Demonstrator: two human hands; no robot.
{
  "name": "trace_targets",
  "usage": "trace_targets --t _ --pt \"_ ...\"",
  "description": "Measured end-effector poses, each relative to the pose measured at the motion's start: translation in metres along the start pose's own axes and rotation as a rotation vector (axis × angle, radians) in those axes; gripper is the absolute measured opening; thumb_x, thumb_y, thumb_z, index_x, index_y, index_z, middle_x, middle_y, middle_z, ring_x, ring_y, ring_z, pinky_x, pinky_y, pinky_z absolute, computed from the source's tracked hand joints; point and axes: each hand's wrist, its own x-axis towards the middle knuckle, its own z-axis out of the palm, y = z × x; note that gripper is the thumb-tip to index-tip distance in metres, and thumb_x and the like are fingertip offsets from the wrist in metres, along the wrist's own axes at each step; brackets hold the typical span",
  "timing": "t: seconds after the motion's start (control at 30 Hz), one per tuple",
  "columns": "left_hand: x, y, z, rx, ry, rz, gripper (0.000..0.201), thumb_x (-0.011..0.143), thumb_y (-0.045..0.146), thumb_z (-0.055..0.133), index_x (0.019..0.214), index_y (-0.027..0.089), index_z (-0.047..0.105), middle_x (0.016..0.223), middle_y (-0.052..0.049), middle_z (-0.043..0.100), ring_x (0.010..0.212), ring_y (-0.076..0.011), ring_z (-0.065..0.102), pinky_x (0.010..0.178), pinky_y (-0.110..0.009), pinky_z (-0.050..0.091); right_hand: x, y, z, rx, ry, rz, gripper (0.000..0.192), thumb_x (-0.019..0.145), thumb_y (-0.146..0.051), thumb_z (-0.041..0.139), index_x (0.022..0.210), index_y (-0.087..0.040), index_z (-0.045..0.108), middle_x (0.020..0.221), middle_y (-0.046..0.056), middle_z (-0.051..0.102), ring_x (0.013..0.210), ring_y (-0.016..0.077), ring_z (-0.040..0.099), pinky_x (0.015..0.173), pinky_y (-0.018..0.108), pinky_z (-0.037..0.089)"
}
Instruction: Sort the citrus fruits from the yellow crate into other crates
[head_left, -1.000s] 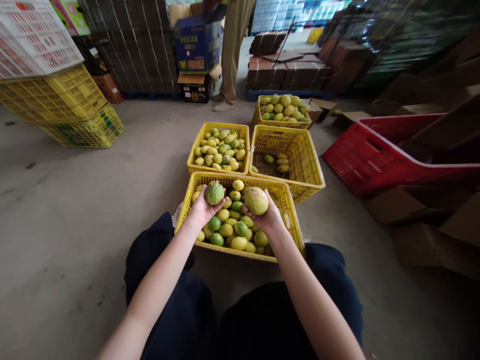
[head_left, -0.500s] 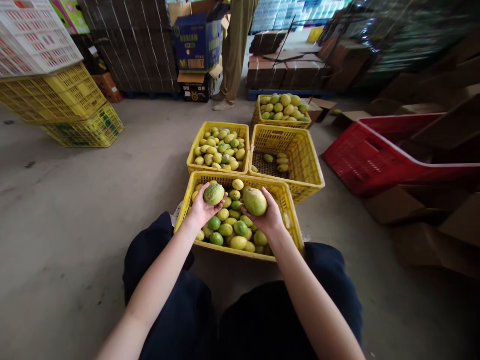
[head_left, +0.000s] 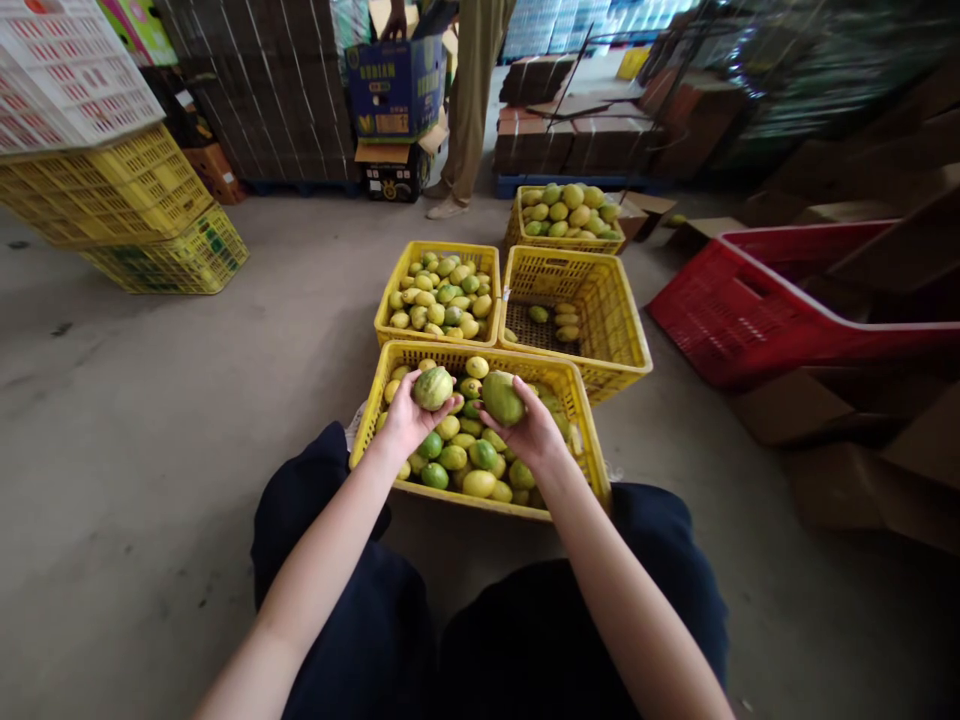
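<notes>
Cupping mottled yellow-green fruit (head_left: 433, 388)

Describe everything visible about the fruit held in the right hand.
The fruit is oval, mostly dull green shading to yellow-green, with a matte, slightly mottled skin, and looks whole. The right hand grips it from below and behind, fingers wrapped around its side. It is held above the nearest yellow crate, and looks larger than the fruits piled in that crate.
</notes>
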Motion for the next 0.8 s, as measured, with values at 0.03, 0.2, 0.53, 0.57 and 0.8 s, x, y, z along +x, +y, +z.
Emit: trace_targets --t 0.03,0.2,0.53,0.57,0.8 --pt "0.000 0.000 0.000 -0.004 -0.010 -0.012 0.036 0.098 0.032 0.042 0.119 0.012 0.063 0.085 -0.011 0.073 0.067 -0.0183 0.071 0.054 -0.022 0.058 0.000 0.000 0.000 0.004 -0.013 0.015 0.013 0.091 -0.028 0.056 0.092 -0.020 0.066 0.077 0.005 0.077 0.062 0.0199 0.074 0.051 0.028 0.062" --pt "0.004 -0.001 -0.002 0.005 -0.070 -0.121 0.051 0.096 0.045 0.041 0.123 0.007 0.063 0.084 -0.016 0.073 0.054 -0.0165 0.065 0.045 -0.022 0.053 0.003 0.000 -0.006 0.035 -0.126 0.055 0.028 0.090 -0.040 0.054 0.090 -0.016 0.069 0.074 0.009 0.076 0.052 0.0194 0.068 0.037 0.026 0.052" --pt "-0.009 -0.003 0.009 -0.118 -0.175 0.067 0.027 0.093 0.024 0.047 0.107 0.018 0.069 0.082 -0.006 0.072 0.073 -0.0161 0.070 0.065 -0.024 0.058 0.003 -0.005 -0.012 0.116 -0.181 -0.016 0.022 0.087 -0.040 0.061 0.087 -0.019 0.068 0.071 0.005 0.074 0.057 0.0189 0.068 0.043 0.026 0.054" --pt "-0.011 -0.004 0.010 -0.129 -0.166 0.087 0.024 0.091 0.021 0.048 0.101 0.018 0.069 0.079 -0.005 0.071 0.074 -0.0165 0.070 0.067 -0.025 0.059 0.001 -0.005 -0.012 0.113 -0.190 -0.032 0.021 0.086 -0.039 0.061 0.085 -0.019 0.068 0.070 0.004 0.073 0.056 0.0191 0.068 0.043 0.027 0.054" --pt "-0.020 -0.007 0.015 -0.160 -0.133 0.063 0.022 0.088 0.021 0.051 0.071 0.017 0.063 0.065 -0.003 0.066 0.065 -0.0141 0.067 0.064 -0.025 0.057 -0.007 -0.004 -0.009 0.076 -0.264 -0.088 0.022 0.080 -0.037 0.067 0.073 -0.016 0.066 0.066 0.006 0.070 0.054 0.0194 0.067 0.045 0.028 0.056"
